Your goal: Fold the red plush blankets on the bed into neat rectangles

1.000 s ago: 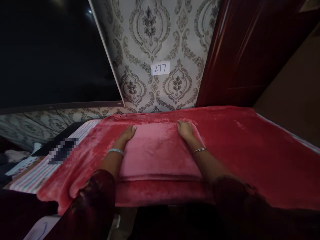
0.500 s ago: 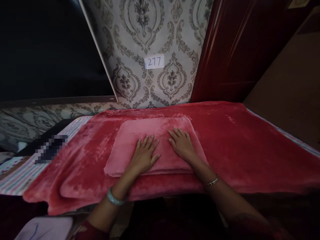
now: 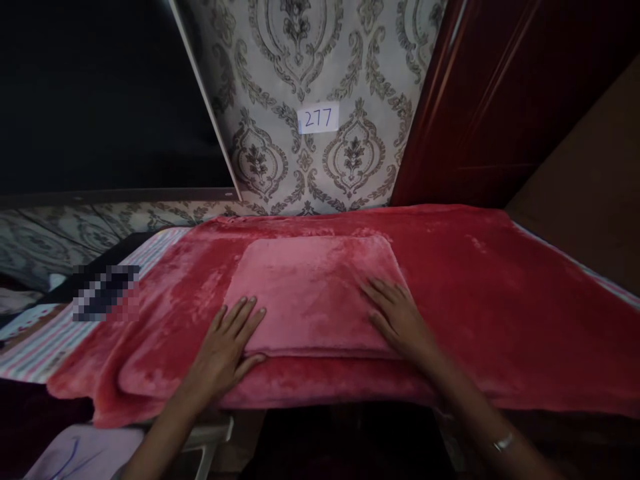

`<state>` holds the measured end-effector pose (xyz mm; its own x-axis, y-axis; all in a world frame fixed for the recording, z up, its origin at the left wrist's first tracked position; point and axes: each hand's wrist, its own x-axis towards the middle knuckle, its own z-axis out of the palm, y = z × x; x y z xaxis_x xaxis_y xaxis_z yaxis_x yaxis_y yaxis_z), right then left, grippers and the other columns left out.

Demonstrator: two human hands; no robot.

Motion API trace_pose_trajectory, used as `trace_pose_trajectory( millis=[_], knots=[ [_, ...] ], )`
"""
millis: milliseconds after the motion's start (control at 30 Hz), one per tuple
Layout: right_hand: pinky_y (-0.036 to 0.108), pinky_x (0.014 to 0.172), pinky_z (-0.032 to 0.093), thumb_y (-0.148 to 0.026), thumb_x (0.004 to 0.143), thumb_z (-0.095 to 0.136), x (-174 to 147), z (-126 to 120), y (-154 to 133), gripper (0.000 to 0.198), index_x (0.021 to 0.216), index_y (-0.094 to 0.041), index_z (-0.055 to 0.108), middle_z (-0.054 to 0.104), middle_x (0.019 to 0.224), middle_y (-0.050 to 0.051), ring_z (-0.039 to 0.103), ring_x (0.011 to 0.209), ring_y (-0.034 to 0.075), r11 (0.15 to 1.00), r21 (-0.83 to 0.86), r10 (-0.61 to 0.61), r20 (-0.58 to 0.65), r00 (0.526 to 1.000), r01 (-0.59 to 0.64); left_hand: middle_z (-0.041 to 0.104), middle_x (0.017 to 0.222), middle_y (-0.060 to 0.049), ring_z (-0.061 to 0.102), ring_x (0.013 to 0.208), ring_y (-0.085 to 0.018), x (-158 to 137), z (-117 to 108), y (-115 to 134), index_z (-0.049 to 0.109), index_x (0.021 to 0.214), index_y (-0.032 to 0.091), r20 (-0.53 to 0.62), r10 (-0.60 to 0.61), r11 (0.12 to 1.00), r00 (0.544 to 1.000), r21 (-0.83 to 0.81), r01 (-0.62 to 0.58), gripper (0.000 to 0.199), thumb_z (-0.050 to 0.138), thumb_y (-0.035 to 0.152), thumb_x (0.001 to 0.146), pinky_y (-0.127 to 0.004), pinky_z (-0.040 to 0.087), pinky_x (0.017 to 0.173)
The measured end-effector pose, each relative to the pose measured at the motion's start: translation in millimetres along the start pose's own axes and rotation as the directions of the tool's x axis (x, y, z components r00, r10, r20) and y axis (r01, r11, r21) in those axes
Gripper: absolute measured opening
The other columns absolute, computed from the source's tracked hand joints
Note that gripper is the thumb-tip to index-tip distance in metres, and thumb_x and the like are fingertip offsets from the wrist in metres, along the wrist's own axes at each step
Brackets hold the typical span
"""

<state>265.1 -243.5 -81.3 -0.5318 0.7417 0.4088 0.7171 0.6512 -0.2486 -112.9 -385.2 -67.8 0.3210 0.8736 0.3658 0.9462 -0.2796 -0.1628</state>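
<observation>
A pink plush cloth (image 3: 310,293), folded into a flat rectangle, lies on a larger red plush blanket (image 3: 480,307). At the near left corner of the folded cloth rests my left hand (image 3: 227,343), palm down, fingers spread. My right hand (image 3: 397,313) lies over its right edge, fingers stretched out and slightly blurred. Neither hand grips anything. The cloth's near edge shows stacked layers, and the blanket's left part is folded over in a thick roll.
A striped cloth (image 3: 150,250) shows beneath the blanket at the left, with a pixelated dark object (image 3: 106,293) on it. Behind stand a dark screen (image 3: 110,100), patterned wallpaper with a paper label (image 3: 319,118) reading 277, and a dark red panel (image 3: 480,100). A pale stool-like seat (image 3: 90,453) is at lower left.
My left hand has slid left and toward me, to the folded cloth's near corner. My right hand has moved right and slightly nearer. The view has shifted a little.
</observation>
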Motion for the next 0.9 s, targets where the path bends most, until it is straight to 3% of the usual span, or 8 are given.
trace_pose_trajectory(
  millis=[100,233,467,600,767,900],
  knots=[
    [0.057,0.117,0.031,-0.044,0.099,0.046,-41,-5,8,0.060,0.157,-0.028,0.037,0.043,0.158,0.010,0.039,0.145,0.030,0.996,-0.022,-0.089,-0.037,0.995,0.088,0.036,0.162,-0.014,0.038,0.147,-0.031,-17,0,-12,0.027,0.160,0.024,-0.062,0.012,1.000,0.998,-0.014,-0.013,0.072,0.054,0.046,0.096,-0.048,0.039,0.115],
    [0.052,0.114,0.039,-0.039,0.096,0.054,-77,-10,15,0.072,0.161,-0.031,0.024,0.035,0.163,0.009,0.034,0.148,0.029,0.996,-0.012,-0.090,-0.031,0.995,0.089,0.035,0.162,-0.015,0.038,0.147,-0.031,-19,1,-15,0.019,0.161,0.023,-0.101,0.039,0.999,0.994,-0.002,-0.039,0.073,0.051,0.025,0.096,-0.046,0.043,0.113],
    [0.050,0.109,0.048,-0.014,0.088,0.051,-82,-1,9,0.085,0.163,-0.032,0.014,0.025,0.167,0.010,0.040,0.145,0.030,0.996,0.042,0.079,-0.104,0.991,-0.075,0.041,0.156,-0.020,0.048,0.137,-0.038,-14,3,-11,0.020,0.161,0.024,-0.181,-0.019,0.998,0.983,0.063,0.031,0.081,0.053,0.012,0.087,-0.053,0.048,0.105],
    [0.042,0.104,0.053,0.000,0.080,0.043,-72,-8,13,0.090,0.161,-0.036,0.023,0.037,0.162,0.007,0.053,0.136,0.025,0.998,0.051,0.041,-0.128,0.991,-0.035,0.060,0.135,-0.016,0.057,0.126,-0.034,-10,-6,-11,0.024,0.159,0.025,-0.211,0.010,0.996,0.977,0.086,0.009,0.078,0.050,0.007,0.087,-0.049,0.052,0.101],
    [0.037,0.105,0.052,0.003,0.082,0.042,-65,-33,22,0.083,0.155,-0.035,0.039,0.052,0.152,0.005,0.055,0.134,0.021,0.998,0.020,-0.056,-0.259,0.964,0.063,0.061,0.134,-0.015,0.056,0.126,-0.033,-6,-22,-13,0.029,0.155,0.025,-0.237,0.058,0.996,0.970,0.074,-0.041,0.070,0.048,0.010,0.090,-0.050,0.050,0.103],
    [0.037,0.102,0.055,0.003,0.082,0.042,-80,-28,25,0.083,0.156,-0.034,0.038,0.053,0.151,0.006,0.056,0.133,0.021,0.995,0.003,-0.101,-0.251,0.963,0.105,0.064,0.132,-0.014,0.061,0.120,-0.029,-20,-18,-10,0.036,0.152,0.023,-0.209,0.089,0.995,0.974,0.068,-0.077,0.064,0.047,0.013,0.090,-0.043,0.052,0.099]
  ],
)
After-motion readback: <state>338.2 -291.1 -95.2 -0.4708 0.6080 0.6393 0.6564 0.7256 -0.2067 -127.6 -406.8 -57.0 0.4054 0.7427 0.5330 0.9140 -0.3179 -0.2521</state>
